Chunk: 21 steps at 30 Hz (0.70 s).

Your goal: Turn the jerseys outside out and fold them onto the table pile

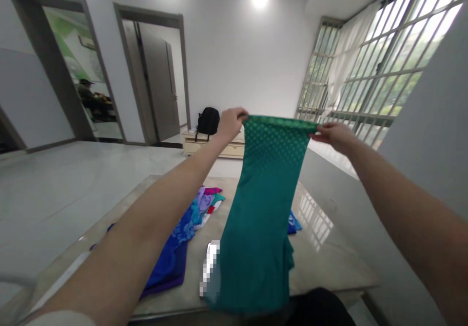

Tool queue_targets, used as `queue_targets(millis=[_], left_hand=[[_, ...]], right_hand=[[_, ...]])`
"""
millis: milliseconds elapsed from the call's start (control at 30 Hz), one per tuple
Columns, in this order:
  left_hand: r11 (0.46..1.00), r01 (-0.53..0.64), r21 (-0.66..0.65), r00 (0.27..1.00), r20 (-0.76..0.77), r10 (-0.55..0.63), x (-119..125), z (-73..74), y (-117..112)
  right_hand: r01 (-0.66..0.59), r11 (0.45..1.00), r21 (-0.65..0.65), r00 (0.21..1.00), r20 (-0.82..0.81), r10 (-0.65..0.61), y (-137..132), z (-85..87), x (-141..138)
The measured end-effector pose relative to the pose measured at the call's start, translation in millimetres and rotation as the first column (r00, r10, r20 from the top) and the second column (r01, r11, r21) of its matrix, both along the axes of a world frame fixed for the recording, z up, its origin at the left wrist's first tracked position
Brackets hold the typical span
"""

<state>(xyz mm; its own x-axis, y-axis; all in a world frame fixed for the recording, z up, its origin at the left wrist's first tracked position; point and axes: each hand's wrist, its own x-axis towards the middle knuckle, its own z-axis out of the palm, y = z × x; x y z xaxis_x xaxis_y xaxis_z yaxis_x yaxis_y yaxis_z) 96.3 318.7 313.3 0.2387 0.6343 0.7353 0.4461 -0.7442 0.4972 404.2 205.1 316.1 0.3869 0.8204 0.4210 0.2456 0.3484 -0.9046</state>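
A green garment (261,204) hangs stretched between my two hands, with a lighter dotted pattern along its upper part. My left hand (233,121) pinches its top left corner, and my right hand (334,136) grips the top right corner. The cloth falls in a long panel, and its blurred lower end reaches down near the table's front edge. Whether it is a shirt or trousers I cannot tell. Behind my left forearm lies a pile of blue, purple and multicoloured clothes (175,248), partly hidden by the arm.
The glossy stone-like table (329,258) carries the clothes, a phone-like object (209,270) with a pixelated surface and a small blue item (293,222) behind the garment. A black backpack (207,121) rests on a low cabinet (193,145). A person (87,94) sits beyond the left doorway.
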Motion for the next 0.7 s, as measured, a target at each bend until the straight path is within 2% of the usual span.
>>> queue_targets(millis=[67,100,167,200,233,300,367,467,533,600,633,700], left_hand=[[0.985,-0.027,0.171,0.992,0.124,0.006,11.4,62.0,19.7],[0.964,-0.032,0.263,0.985,0.17,-0.013,14.5,88.0,24.1],[0.914,-0.038,0.403,0.973,0.225,-0.059,18.0,124.9,24.4],[0.892,-0.031,0.451,0.971,0.226,-0.081,19.3,134.7,21.8],[0.874,-0.023,0.485,0.97,0.221,-0.098,20.7,138.5,18.2],[0.853,-0.002,0.522,0.974,0.195,-0.117,24.4,129.8,10.7],[0.853,0.039,0.52,0.979,0.149,-0.136,29.4,103.3,4.8],[0.874,0.141,0.465,0.983,0.038,-0.179,35.9,41.6,-3.0],[0.902,0.209,0.377,0.978,-0.085,-0.191,37.5,-9.6,-11.8],[0.932,0.277,0.232,0.945,-0.241,-0.221,36.2,-66.9,-27.2],[0.934,0.308,0.181,0.923,-0.295,-0.248,34.6,-97.3,-38.1],[0.918,0.385,0.098,0.865,-0.384,-0.322,30.4,-158.7,-66.5]], right_hand=[[0.008,0.995,0.101,0.999,-0.032,-0.005,22.3,67.8,14.3],[0.006,0.987,0.16,0.999,-0.041,0.0,27.3,96.6,20.4],[-0.023,0.96,0.28,0.999,-0.037,0.034,29.9,138.3,31.1],[-0.043,0.945,0.324,0.998,-0.025,0.054,29.4,150.0,35.9],[-0.063,0.934,0.352,0.997,-0.008,0.071,28.6,155.4,40.6],[-0.093,0.928,0.36,0.996,0.033,0.086,27.5,148.5,50.3],[-0.112,0.945,0.308,0.993,0.055,0.1,26.4,121.4,60.6],[-0.123,0.977,0.172,0.992,0.01,0.123,18.9,53.2,76.6],[-0.102,0.991,0.083,0.994,-0.023,0.105,5.0,-4.3,86.5],[-0.074,0.997,0.003,0.997,-0.035,0.074,-17.7,-67.5,94.7],[-0.059,0.997,-0.047,0.998,-0.03,0.058,-32.2,-100.1,97.8],[-0.035,0.97,-0.24,0.995,0.084,0.057,-65.8,-165.0,100.8]])
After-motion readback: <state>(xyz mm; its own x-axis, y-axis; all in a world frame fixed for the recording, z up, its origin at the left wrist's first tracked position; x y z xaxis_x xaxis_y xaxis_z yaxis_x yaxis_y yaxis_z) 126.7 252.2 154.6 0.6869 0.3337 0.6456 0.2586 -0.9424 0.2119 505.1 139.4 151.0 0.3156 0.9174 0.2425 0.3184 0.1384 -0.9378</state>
